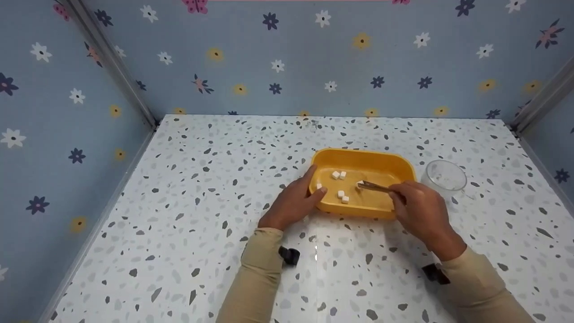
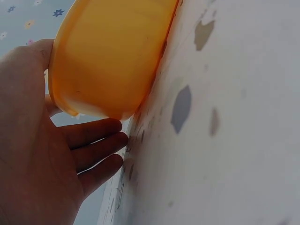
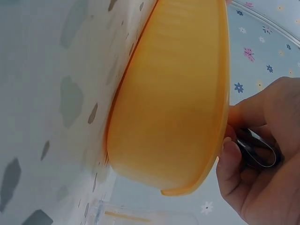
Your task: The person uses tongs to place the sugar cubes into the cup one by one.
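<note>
Your beige sleeves (image 1: pixel 258 273) come in nearest, over the speckled tabletop (image 1: pixel 179 251). Your left hand (image 1: pixel 293 199) has thumb and forefinger clamped on the left end of the yellow tray (image 1: pixel 354 211), the other fingers slightly apart outside it. Your right hand (image 1: pixel 421 208) has its fingers closed around metal tongs (image 1: pixel 379 187), their tips at one white cube (image 1: pixel 359 184) inside the tray; whether they grip it, you cannot tell. Five more cubes (image 1: pixel 335 175) lie left of it, and a clear glass cup (image 1: pixel 445 178) stands just right of the tray.

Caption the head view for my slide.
A left hand holds a yellow tray while the right hand holds tongs to a white cube inside; a clear container stands to the right.
</note>
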Available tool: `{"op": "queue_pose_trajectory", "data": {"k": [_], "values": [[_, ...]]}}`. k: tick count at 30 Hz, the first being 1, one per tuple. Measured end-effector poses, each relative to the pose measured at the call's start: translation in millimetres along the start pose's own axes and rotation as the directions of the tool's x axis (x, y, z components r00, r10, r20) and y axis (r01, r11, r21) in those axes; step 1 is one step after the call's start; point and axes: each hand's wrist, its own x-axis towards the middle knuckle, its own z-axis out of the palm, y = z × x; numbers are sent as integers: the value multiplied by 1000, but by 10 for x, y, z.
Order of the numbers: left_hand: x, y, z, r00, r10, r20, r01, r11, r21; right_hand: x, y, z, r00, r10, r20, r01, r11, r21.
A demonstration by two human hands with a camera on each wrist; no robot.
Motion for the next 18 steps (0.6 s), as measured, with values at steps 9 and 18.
{"op": "queue_pose_trajectory", "data": {"k": [9, 18], "values": [[-10, -19, -14, 1000, 8, -2, -8, 1000, 1, 20, -1, -13, 999, -26, -40, 26, 1000, 3], [-7, -11, -14, 1000, 27, 0, -27, 1000, 7, 6, -59, -56, 998, -31, -48, 32, 999, 7]]}}
